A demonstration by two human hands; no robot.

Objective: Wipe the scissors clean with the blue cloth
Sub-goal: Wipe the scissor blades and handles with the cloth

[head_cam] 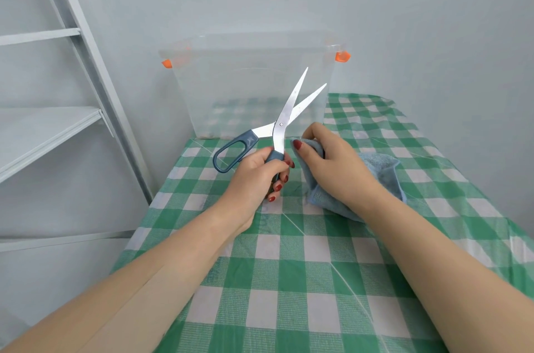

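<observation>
The scissors have steel blades and dark blue handles; the blades stand spread apart, tips pointing up and to the right. My left hand grips one handle, and the other handle loop sticks out to the left. My right hand holds the bunched blue cloth just right of the scissors' pivot. The thumb and a fold of cloth lie close to the lower blade; whether they touch it is unclear. Part of the cloth hangs down onto the table.
A green-and-white checked tablecloth covers the table. A clear plastic box with orange clips stands at the far end, behind the blades. A grey metal shelf frame stands to the left of the table.
</observation>
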